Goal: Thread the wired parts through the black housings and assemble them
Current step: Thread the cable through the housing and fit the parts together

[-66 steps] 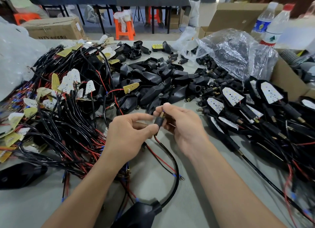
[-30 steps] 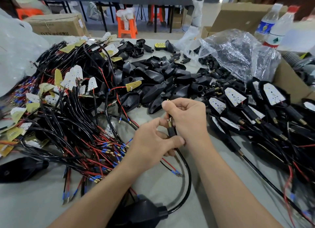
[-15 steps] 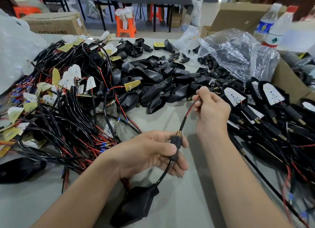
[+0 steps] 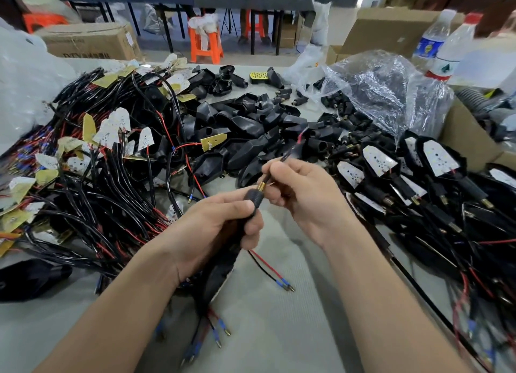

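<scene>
One small black sleeve (image 4: 253, 197) sits between my two hands, held above the worktop (image 4: 293, 330). My left hand (image 4: 217, 227) is curled round its body, thumb on top. My right hand (image 4: 304, 196) pinches the cable (image 4: 290, 152) just above the brass thread (image 4: 261, 186). I judge all of it light. The cable looks limp and will flop, so I would take it close to the thread, where a pull runs straight. The sleeve seems stiff, smooth plastic, best gripped round its middle. The crimped wire ends (image 4: 283, 284) look delicate, and I would not tug them. A larger black housing (image 4: 220, 275) shows below my left hand. Loose housings (image 4: 251, 127) lie beyond, a heap of wired parts (image 4: 111, 205) to the left, and assembled-looking units (image 4: 435, 160) to the right.
</scene>
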The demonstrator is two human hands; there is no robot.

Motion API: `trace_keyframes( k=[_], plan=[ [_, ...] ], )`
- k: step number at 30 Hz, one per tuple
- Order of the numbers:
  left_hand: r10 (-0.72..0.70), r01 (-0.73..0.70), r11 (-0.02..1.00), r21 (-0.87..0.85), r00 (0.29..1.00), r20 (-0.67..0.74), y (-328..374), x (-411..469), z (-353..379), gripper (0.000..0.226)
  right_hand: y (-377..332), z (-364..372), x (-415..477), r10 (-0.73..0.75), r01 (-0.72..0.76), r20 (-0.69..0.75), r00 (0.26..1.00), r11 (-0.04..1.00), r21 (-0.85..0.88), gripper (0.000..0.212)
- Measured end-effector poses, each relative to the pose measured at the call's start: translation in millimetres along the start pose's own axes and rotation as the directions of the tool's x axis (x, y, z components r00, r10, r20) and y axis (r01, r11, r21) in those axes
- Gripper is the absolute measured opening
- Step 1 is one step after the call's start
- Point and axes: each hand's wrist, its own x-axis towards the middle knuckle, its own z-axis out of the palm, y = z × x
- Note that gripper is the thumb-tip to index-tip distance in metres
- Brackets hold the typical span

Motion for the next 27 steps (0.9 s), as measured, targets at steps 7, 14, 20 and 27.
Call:
trace_keyframes(
  k=[7, 14, 20, 27],
  plan=[
    [-0.071, 0.069, 0.99, 0.124, 0.997, 0.01, -3.0, 3.8, 6.5, 0.041, -3.7, -15.9, 5.8, -0.215, 0.251, -0.424, 0.88, 0.968, 0.03, 0.03],
    [-0.022, 0.034, 0.996, 0.088, 0.991, -0.135, -2.7, 2.2, 7.8, 0.034, -2.4, -17.4, 0.6, 0.037, -0.049, -0.176, 0.984, 0.997, -0.062, 0.032],
    [-0.02, -0.014, 0.994, -0.111, 0.954, -0.298, 1.7, 10.0, 20.3, 0.029, 7.6, -2.0, -2.8, 0.029, -0.026, 0.005, 1.0, 0.958, -0.287, 0.023],
    [0.087, -0.034, 0.991, 0.128, 0.897, -0.434, -4.4, 3.8, 10.7, 0.03, 9.1, -6.4, 1.8, -0.131, 0.075, -0.247, 0.96, 0.971, -0.225, 0.025]
  ],
)
